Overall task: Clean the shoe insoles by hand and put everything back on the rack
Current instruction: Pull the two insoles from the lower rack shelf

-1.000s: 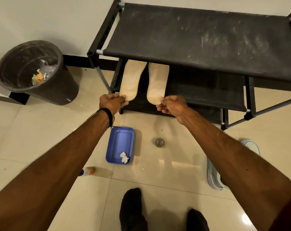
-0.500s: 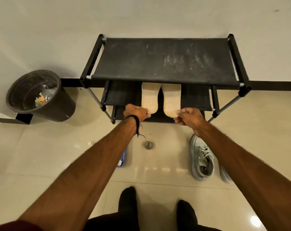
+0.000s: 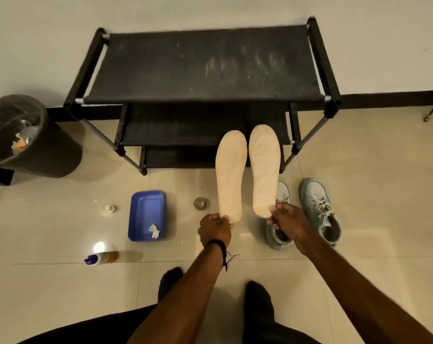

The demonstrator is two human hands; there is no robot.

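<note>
Floor: glossy beige tile, grout lines visible, one bright light reflection near the bottle. Wall: plain off-white, dark skirting along its base. Rack: black, three fabric tiers on a tube frame, standing against the wall; top tier scuffed with pale dusty marks. Left hand: thumb and curled fingers pinch the heel end of the left insole; black band on the wrist. Right hand: pinches the heel end of the right insole the same way. Both insoles are pale beige, held in the air side by side and nearly parallel, not touching each other, toes pointing toward the rack and overlapping its lower tiers in view; they are in front of the rack, not on it. Shoes: a grey-white laced pair on the floor, right of the insoles; the right hand partly covers the nearer one. Tray: blue, on the floor left of the hands, a small white wad in its near corner. Bottle: lying on its side near the tray. Bin: dark, left of the rack, scraps inside. Floor drain: between tray and insoles. Two dark-socked feet at the bottom edge.
</note>
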